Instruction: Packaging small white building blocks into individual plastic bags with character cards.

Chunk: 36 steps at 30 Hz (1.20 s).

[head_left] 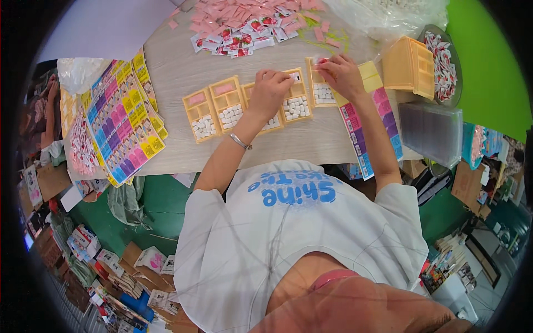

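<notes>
Yellow compartment trays (235,99), 5, in a row on the table (166,105) before me — white pieces (296,108) in the lower sections, 1 pink packet (196,99) in an upper section of each of the 2 leftmost. My left hand (270,91): fingers curled down over the 3rd and 4th trays, a white packet (296,77) at their tips; whether they grip it, I cannot tell. My right hand (343,73): thumb and fingers pinched closed on 1 small red-and-white sachet (320,61), at the top of the 5th tray. Grey bowl (458,69), right: full of printed sachets (440,58). Beside it — stacked yellow trays (401,65).
</notes>
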Tool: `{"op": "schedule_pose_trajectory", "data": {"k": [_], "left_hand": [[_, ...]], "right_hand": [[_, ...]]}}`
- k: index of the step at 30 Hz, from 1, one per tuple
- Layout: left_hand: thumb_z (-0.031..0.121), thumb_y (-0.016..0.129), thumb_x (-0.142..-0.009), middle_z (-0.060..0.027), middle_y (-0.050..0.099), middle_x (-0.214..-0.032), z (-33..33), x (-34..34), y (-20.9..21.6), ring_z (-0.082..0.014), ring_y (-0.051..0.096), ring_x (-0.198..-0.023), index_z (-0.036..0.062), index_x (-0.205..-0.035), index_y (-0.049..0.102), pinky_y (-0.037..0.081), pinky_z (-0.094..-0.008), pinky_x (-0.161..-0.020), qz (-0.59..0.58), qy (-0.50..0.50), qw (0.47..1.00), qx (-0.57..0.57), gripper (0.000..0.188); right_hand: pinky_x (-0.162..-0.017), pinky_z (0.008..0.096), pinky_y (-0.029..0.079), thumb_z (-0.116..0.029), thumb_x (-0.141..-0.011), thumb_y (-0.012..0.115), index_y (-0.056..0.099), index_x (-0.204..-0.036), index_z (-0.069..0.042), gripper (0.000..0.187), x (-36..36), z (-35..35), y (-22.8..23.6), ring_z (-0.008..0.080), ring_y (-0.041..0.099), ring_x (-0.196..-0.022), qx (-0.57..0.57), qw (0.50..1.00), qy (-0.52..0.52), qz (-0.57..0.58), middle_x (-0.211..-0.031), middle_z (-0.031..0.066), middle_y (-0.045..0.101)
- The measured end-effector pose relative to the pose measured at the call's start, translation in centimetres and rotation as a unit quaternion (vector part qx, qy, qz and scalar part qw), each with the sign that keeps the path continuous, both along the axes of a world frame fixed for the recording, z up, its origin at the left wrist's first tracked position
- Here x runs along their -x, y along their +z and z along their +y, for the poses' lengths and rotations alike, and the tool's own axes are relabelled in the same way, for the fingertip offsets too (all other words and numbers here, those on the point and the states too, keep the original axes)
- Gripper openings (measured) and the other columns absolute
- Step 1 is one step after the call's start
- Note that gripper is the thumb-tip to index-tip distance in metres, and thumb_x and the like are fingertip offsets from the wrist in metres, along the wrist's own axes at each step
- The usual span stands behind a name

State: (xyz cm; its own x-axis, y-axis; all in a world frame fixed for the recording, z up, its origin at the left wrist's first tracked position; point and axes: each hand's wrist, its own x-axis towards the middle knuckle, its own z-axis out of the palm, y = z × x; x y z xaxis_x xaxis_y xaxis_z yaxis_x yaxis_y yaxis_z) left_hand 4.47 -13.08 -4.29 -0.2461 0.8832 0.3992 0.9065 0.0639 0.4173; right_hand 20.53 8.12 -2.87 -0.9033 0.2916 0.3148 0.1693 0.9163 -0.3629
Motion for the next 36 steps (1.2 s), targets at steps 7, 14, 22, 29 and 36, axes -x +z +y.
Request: {"op": "schedule_pose_trajectory", "data": {"k": [7,14,22,29,36], "left_hand": [[0.007,0.066,-0.082,-0.0039,0.071,-0.104,0.3,1.6,0.1,-0.0259,0.063,-0.099,0.0092,-0.106,0.073,0.049,-0.0404,-0.093,-0.053,-0.07,0.996,0.013,0.025],[0.007,0.064,-0.085,-0.0055,0.071,-0.109,-0.5,0.9,0.1,-0.0262,0.064,-0.099,0.0068,-0.11,0.072,0.05,-0.0423,-0.095,-0.002,-0.056,0.998,-0.027,0.027],[0.011,0.068,-0.085,-0.0055,0.069,-0.111,-0.1,1.0,0.1,-0.0263,0.062,-0.107,0.0068,-0.115,0.07,0.049,-0.0429,-0.096,-0.021,-0.055,0.998,0.007,0.03],[0.017,0.073,-0.084,-0.0045,0.067,-0.114,0.4,1.0,0.2,-0.0262,0.061,-0.108,0.0078,-0.117,0.068,0.048,-0.0415,-0.097,-0.022,-0.061,0.998,0.005,0.034],[0.022,0.073,-0.085,-0.0058,0.068,-0.114,-0.9,0.9,1.9,-0.0263,0.062,-0.107,0.009,-0.115,0.069,0.046,-0.0416,-0.099,-0.042,-0.026,0.999,0.011,0.033]], "right_hand": [[-0.084,0.0418,0.05,-0.025,-0.085,0.074,0.074,-0.097,-0.015,0.015,1.4,-1.0,0.8,0.027,0.065,-0.097,0.055,0.995,-0.082,-0.017,-0.09,0.0044,0.068],[-0.087,0.0386,0.052,-0.02,-0.083,0.08,0.073,-0.096,-0.008,0.019,1.9,0.6,0.0,0.0278,0.066,-0.1,0.049,0.997,-0.064,-0.022,-0.11,0.0125,0.07],[-0.094,0.0422,0.051,-0.022,-0.084,0.077,0.075,-0.095,-0.01,0.017,1.2,3.4,1.7,0.0319,0.062,-0.118,0.158,0.986,-0.01,-0.054,-0.105,0.0096,0.071],[-0.096,0.0412,0.048,-0.022,-0.084,0.076,0.077,-0.097,-0.013,0.016,1.1,2.4,0.9,0.0275,0.062,-0.114,0.063,0.997,0.008,-0.042,-0.095,0.0037,0.069],[-0.088,0.0384,0.051,-0.016,-0.085,0.076,0.078,-0.099,-0.011,0.016,2.3,1.5,2.7,0.0271,0.066,-0.105,-0.008,0.998,0.047,-0.05,-0.092,0.0066,0.071]]}}
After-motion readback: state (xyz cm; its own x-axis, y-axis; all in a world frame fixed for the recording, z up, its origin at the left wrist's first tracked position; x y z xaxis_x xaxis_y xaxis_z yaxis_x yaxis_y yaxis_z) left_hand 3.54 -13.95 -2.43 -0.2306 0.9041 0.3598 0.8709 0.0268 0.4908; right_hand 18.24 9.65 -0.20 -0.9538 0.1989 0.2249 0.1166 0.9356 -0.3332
